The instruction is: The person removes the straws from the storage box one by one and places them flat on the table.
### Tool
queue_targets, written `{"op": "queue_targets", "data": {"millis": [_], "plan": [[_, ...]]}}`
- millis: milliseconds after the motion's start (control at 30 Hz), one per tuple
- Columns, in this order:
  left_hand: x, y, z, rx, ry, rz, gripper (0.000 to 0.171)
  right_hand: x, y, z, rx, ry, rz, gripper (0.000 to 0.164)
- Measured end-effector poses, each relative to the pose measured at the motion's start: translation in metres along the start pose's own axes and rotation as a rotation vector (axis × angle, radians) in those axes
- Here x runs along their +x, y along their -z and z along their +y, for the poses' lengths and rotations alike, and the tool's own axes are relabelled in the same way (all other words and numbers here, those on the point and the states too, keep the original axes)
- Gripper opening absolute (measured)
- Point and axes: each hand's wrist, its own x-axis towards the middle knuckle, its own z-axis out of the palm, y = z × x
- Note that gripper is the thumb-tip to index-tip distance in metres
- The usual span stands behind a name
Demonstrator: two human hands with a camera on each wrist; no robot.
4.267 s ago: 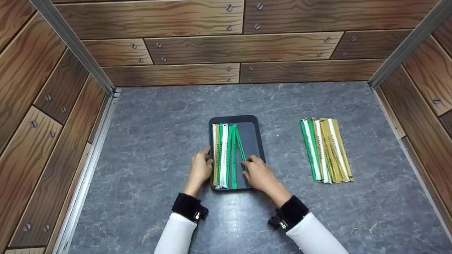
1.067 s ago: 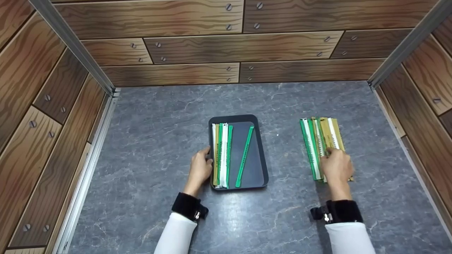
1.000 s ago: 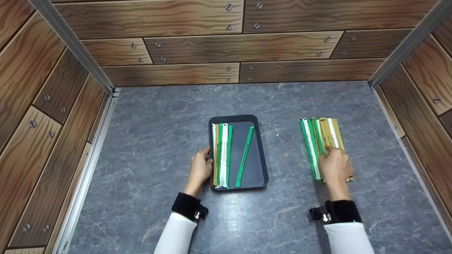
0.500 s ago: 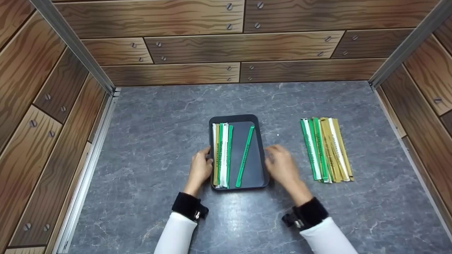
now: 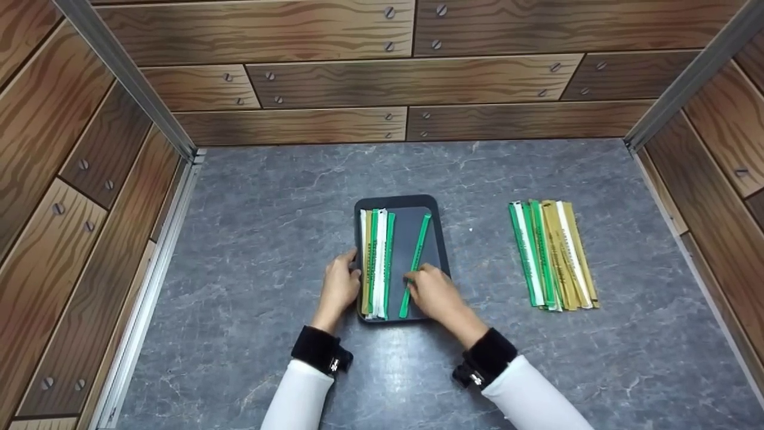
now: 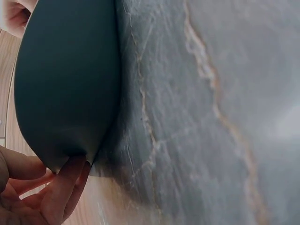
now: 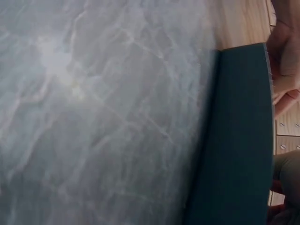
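A dark tray point(image 5: 388, 200) holds a row of long slim wrapped stick packets point(image 5: 377, 263), white, gold and green, along its left side. One green stick packet point(image 5: 422, 236) lies slanted and apart on the tray's right. My left hand point(image 5: 340, 285) grips the tray's left rim; in the left wrist view its thumb and fingers point(image 6: 65, 187) pinch the edge. My right hand point(image 5: 439, 292) reaches over the right rim and pinches the lone green packet near its middle, the packet resting on the tray floor. The right wrist view shows mainly the tray's outer wall point(image 7: 239, 140).
Right of the tray, a bundle of green, white and gold packets point(image 5: 552, 257) lies side by side on the grey marbled table point(image 5: 268, 197). Wood-patterned panels point(image 5: 334, 83) with metal corner posts enclose the back and both sides.
My right hand set a green packet on the right bundle, let go, and came back left to the lone green packet in the tray. My left hand has stayed on the rim.
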Motion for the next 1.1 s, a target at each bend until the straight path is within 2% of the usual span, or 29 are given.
{"op": "queue_targets", "data": {"millis": [200, 333, 567, 733, 933, 1100], "plan": [[0.001, -0.001, -0.001, -0.012, -0.008, 0.007, 0.048, 0.003, -0.006, 0.003, -0.069, 0.021, 0.057, 0.016], [0.0, -0.002, 0.001, -0.001, -0.014, 0.008, 0.048, 0.003, -0.007, 0.006, -0.077, 0.021, 0.076, 0.013], [0.0, -0.002, 0.001, 0.006, -0.019, 0.013, 0.049, 0.005, -0.009, 0.008, -0.068, -0.024, 0.091, 0.011], [-0.001, -0.001, 0.0, -0.008, -0.008, 0.011, 0.049, 0.004, -0.01, 0.004, -0.104, -0.095, 0.109, 0.005], [-0.001, -0.001, -0.001, 0.0, -0.011, 0.004, 0.048, 0.003, -0.01, -0.001, -0.128, -0.185, 0.106, 0.032], [-0.001, -0.001, -0.001, 0.009, -0.01, 0.004, 0.049, 0.003, -0.008, -0.004, -0.126, -0.273, 0.067, 0.036]]}}
